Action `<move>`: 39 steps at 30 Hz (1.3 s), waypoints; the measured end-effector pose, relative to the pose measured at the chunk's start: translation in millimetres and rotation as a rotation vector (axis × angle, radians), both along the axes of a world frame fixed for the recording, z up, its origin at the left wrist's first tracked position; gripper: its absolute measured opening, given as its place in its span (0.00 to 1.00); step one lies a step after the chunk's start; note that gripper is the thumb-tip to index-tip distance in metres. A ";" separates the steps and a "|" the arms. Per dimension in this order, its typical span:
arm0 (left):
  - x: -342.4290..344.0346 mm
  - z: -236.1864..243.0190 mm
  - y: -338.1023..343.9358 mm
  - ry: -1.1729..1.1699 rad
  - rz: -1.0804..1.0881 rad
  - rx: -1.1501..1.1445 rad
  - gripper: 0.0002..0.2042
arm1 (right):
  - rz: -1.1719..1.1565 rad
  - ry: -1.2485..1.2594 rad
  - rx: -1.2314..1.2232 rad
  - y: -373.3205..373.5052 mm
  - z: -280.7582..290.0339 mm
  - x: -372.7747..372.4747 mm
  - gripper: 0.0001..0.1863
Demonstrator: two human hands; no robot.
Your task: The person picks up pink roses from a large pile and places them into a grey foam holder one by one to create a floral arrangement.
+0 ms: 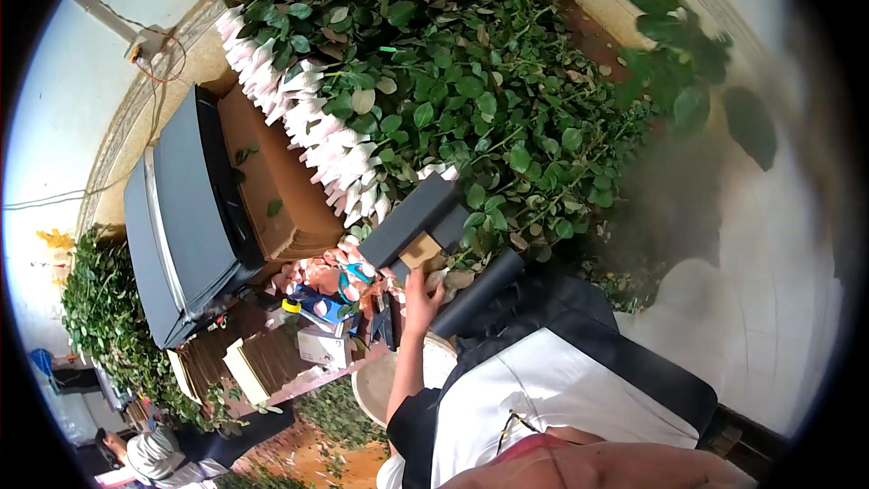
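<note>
My left hand [422, 301] reaches up from the lower middle. Its fingers are bent against a brown flap [419, 251] of dark grey corrugated cardboard [412, 220]. Close beside the hand, a dark rolled edge [480, 292] runs toward my body; leafy stems lie between the two dark parts. Just beyond is a large heap of leafy cut stems [471, 91], its left ends covered in pale netting sleeves [312, 131]. My right hand does not show.
A stack of dark grey cardboard sheets [195, 217] leans at the left. Teal-handled scissors [353, 281], a small white box [323, 347] and pink petals lie near my hand. Blurred leaves [679, 54] hang at the upper right. A person [154, 455] is at the lower left.
</note>
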State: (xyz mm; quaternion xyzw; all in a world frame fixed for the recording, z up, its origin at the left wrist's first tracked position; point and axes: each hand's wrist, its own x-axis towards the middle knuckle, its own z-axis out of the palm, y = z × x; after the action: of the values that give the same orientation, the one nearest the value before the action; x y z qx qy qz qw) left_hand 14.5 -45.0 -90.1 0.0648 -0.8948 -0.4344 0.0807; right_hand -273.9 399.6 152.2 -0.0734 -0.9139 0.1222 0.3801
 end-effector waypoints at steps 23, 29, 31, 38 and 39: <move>-3.7 5.4 -2.7 -0.061 -0.102 -0.056 0.16 | 0.792 -0.458 0.035 -127.8 -209.6 57.0 0.19; 2.9 3.9 -8.0 -0.101 -0.065 -0.047 0.16 | 1.009 -0.487 0.101 -132.7 -209.0 55.4 0.21; 8.0 -0.1 -10.1 -0.125 -0.043 -0.051 0.16 | 1.067 -0.496 -0.167 -134.9 -208.9 60.3 0.23; 2.6 13.5 -5.1 -0.078 -0.068 -0.106 0.17 | 1.226 -1.197 -0.206 -102.8 -220.3 32.9 0.28; 3.6 9.0 -5.9 -0.056 -0.050 -0.106 0.17 | 1.174 -1.408 -0.235 -100.9 -200.2 17.9 0.33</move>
State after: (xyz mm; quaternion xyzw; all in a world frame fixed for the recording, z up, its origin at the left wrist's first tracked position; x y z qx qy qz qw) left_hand 18.1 -50.9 -81.2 0.0503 -0.9198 -0.3863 0.0478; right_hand -256.0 298.7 -48.0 0.3063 -0.8065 0.3144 -0.3960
